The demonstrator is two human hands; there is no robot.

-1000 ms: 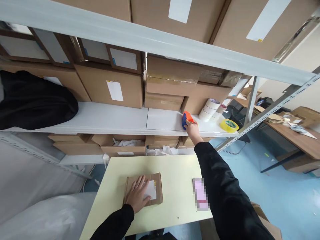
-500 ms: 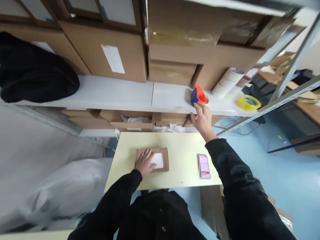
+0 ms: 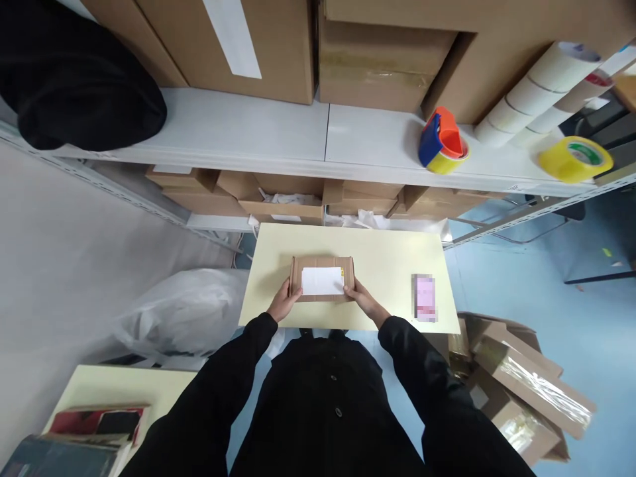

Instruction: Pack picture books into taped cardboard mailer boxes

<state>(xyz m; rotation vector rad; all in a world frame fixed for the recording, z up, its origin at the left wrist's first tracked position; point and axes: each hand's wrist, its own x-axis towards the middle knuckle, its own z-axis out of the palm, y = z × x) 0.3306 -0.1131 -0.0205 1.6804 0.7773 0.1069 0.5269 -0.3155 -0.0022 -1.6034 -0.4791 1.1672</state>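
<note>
A small brown cardboard box (image 3: pixel 322 262) with a white label (image 3: pixel 322 281) on its top is at the front middle of the pale yellow table (image 3: pixel 387 248). My left hand (image 3: pixel 284 300) grips its left end, the thumb over the top near the label. At the right end my right hand (image 3: pixel 365 299) grips it the same way, its thumb at the label's corner. The fingers under and behind the box are hidden. On the table to the right lies a phone (image 3: pixel 424 298) with a pinkish screen.
A tape dispenser (image 3: pixel 442 142), white tape rolls (image 3: pixel 536 96) and a yellow tape roll (image 3: pixel 576 159) stand on the shelf (image 3: pixel 248 129) above the table. A black cloth bundle (image 3: pixel 84 86) lies at its left. Cardboard boxes (image 3: pixel 521 391) are piled on the floor at right.
My right hand has come down from the tape dispenser on the shelf to the box's right end. My left hand has shifted from the box's top to its left end. The view has tilted down.
</note>
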